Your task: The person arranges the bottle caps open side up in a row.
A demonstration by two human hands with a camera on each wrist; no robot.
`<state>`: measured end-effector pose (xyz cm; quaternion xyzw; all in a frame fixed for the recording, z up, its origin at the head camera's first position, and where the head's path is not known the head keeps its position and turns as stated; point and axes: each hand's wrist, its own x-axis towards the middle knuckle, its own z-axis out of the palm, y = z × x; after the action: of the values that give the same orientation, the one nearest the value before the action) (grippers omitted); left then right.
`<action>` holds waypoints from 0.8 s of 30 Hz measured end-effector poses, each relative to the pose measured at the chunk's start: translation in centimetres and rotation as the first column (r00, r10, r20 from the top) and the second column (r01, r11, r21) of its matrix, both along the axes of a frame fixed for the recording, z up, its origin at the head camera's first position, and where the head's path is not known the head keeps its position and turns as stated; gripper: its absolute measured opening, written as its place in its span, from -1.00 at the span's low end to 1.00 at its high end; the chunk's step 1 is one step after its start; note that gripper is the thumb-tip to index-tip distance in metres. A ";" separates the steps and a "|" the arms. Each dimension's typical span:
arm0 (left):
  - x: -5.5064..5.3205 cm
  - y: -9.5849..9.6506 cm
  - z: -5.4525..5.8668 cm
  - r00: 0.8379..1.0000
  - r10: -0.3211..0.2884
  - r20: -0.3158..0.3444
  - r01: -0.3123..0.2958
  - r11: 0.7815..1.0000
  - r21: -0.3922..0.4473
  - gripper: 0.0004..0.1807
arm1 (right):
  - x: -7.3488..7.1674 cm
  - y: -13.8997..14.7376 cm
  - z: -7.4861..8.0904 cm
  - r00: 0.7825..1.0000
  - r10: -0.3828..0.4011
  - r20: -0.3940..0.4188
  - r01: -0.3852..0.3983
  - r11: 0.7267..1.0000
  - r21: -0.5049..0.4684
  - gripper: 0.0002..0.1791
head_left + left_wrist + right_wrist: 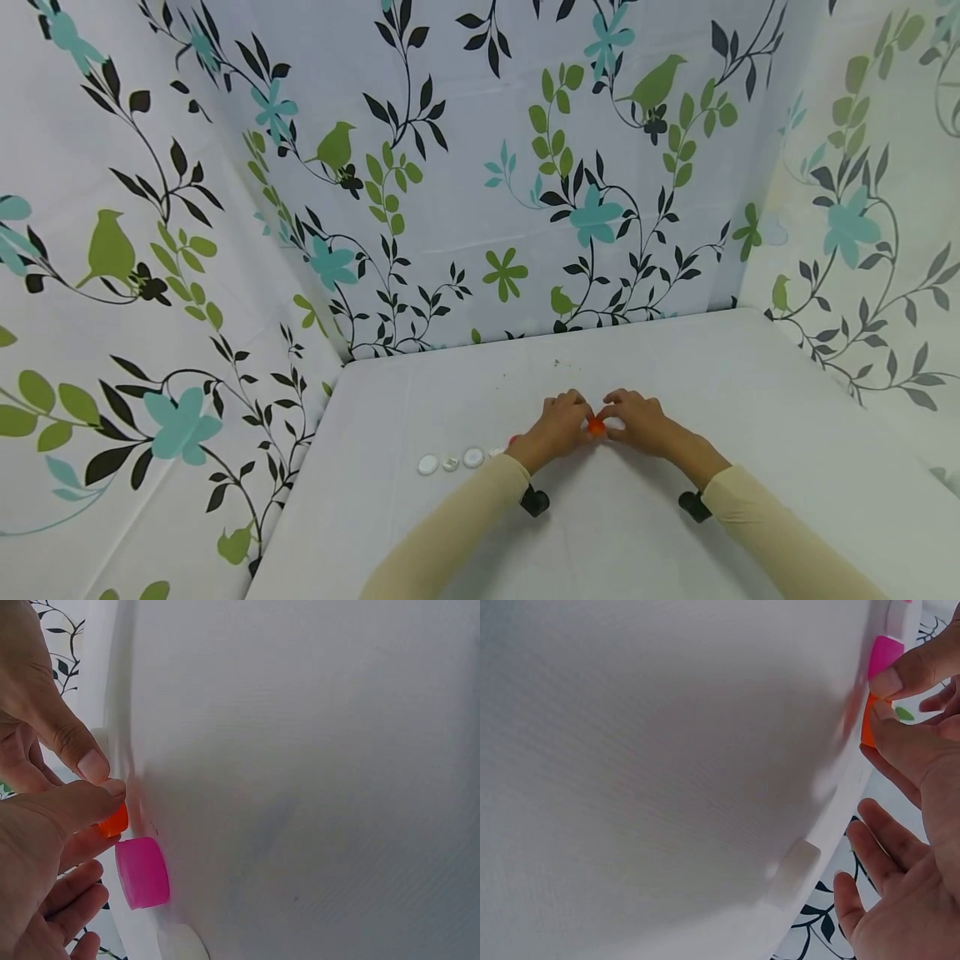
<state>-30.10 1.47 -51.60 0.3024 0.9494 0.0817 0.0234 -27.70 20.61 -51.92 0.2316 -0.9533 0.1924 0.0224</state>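
In the head view both hands meet over the white table at a small orange bottle cap [596, 427]. My left hand [557, 427] pinches it from the left, and my right hand [639, 423] from the right. The wrist views show both thumbs side by side on the orange cap [115, 822], which is close over the table. Beside it stands a magenta cap [142, 872], hidden by the left hand in the head view. A white cap [795, 871] lies on the other side, near the right hand's loosely bent fingers [889, 844].
A row of white caps [427, 465] runs along the table [397, 533] to the left, with a round one [473, 457] near the left wrist. A red cap [514, 439] peeks out behind that wrist. Patterned cloth [495, 183] hangs behind and at both sides.
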 end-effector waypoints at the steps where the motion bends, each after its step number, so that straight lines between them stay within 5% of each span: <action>1: 0.0 0.1 -0.1 1.000 0.003 0.007 -0.003 1.000 0.004 -0.68 | 0.0 0.0 -0.1 1.000 -0.002 -0.001 0.002 1.000 0.002 -0.77; 16: 0.4 0.4 -0.3 0.999 0.009 -0.042 -0.009 1.000 0.015 -0.65 | -0.1 0.2 -0.9 0.998 -0.030 -0.056 0.030 0.999 0.010 -0.75; 24: 0.6 0.7 0.2 0.999 0.031 -0.024 -0.031 0.999 -0.023 -0.55 | -0.3 1.1 -0.3 0.998 -0.059 -0.027 0.060 0.997 0.042 -0.53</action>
<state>-29.53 2.16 -51.36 0.2883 0.9551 0.0671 0.0144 -28.01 21.67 -52.22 0.2063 -0.9633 0.1680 0.0354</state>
